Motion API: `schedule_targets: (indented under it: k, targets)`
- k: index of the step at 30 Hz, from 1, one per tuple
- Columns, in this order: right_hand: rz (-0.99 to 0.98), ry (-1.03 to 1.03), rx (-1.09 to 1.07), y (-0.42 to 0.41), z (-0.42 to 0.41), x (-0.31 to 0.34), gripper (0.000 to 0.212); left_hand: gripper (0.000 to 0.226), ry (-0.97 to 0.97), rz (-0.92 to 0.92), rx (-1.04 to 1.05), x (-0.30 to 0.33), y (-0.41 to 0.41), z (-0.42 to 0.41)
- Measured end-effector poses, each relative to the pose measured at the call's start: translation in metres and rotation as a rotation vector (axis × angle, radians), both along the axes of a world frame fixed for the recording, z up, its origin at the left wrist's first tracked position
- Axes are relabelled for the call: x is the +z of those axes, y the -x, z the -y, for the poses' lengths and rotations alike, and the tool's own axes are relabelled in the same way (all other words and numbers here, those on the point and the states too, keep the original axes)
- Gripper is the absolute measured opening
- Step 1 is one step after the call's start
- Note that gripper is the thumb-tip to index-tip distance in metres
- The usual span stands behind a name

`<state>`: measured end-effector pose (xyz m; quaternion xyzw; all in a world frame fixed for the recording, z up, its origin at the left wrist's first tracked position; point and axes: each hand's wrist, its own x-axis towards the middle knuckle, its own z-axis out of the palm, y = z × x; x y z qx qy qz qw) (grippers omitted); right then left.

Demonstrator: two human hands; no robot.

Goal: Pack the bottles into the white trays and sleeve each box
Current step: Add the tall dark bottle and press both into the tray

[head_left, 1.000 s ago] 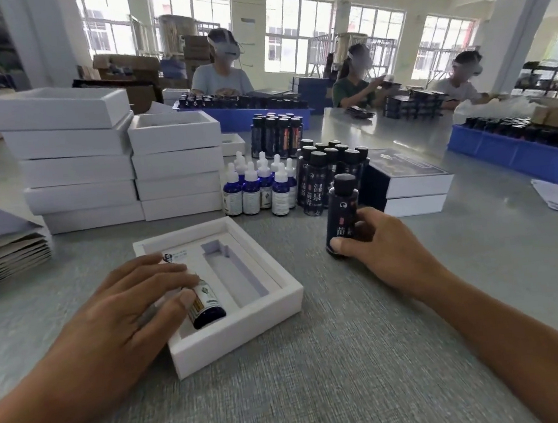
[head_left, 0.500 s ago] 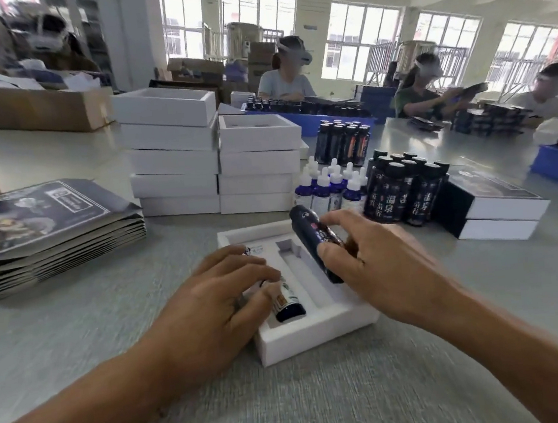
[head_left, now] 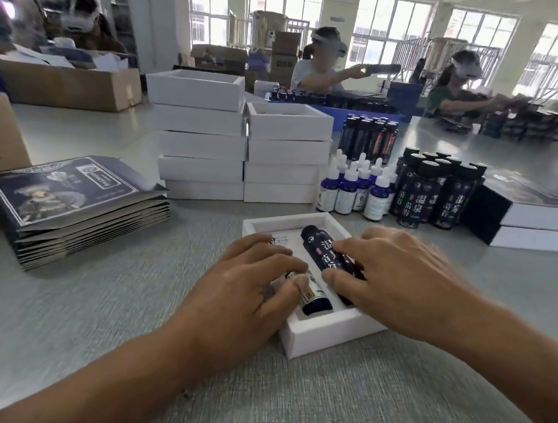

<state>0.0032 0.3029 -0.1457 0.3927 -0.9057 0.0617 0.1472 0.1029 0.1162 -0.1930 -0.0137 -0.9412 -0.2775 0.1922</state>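
A: Tray (head_left: 321,334) placement — where is it seen?
B: On the bench (head_left: 222,406), under both sets of fingers.
A: And the tall dark bottle (head_left: 327,254)?
B: Laid in a tray slot, pinched by the right hand (head_left: 391,278).
A: The small dropper bottle (head_left: 312,299)?
B: Beneath the left hand (head_left: 241,294), pressed by its loosely spread fingers (head_left: 268,250).

Looks like a packing line in a factory or warehouse hall: one long grey worktable (head_left: 107,298) piled with stacked white trays (head_left: 201,143), flat printed sleeves (head_left: 74,205) and clusters of dark bottles (head_left: 437,191) and small dropper bottles (head_left: 354,186). Other workers (head_left: 317,69) sit further down sorting the same stuff, with cardboard cartons (head_left: 68,85) and tall industrial windows (head_left: 389,27) behind.
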Motion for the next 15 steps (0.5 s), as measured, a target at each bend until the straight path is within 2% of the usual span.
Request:
schedule_targets:
  k: [9,15]
  targets:
    - [0.081,-0.115,-0.012,0.002,-0.003,0.008,0.06,0.06,0.004,-0.006,-0.004,-0.002,0.001,0.0]
    - [0.07,-0.266,0.018,0.005,0.005,0.018,0.055,0.051,-0.019,-0.01,0.015,-0.003,0.003,-0.001]
